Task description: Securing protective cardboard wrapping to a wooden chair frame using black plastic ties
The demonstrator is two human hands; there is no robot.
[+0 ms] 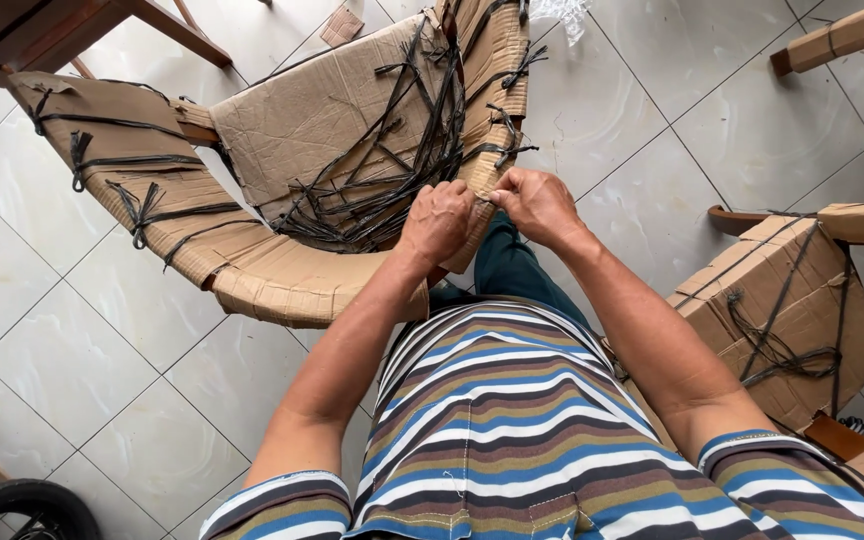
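A wooden chair wrapped in brown cardboard (282, 150) lies tipped in front of me, bound with black plastic straps (392, 170) that hang loose over its seat. My left hand (436, 222) and my right hand (535, 203) meet at the near edge of the cardboard armrest. Both pinch the wrapping there, fingers closed; a strap end seems to sit between them, though the fingers hide exactly what each one holds. My striped shirt fills the bottom of the view.
A second cardboard-wrapped chair (792, 320) with black straps stands at my right. More wrapped furniture legs (842, 35) show at the top right, bare wooden legs (72, 25) at the top left. A black wheel (12, 505) sits at the bottom left on the white tiled floor (82, 350).
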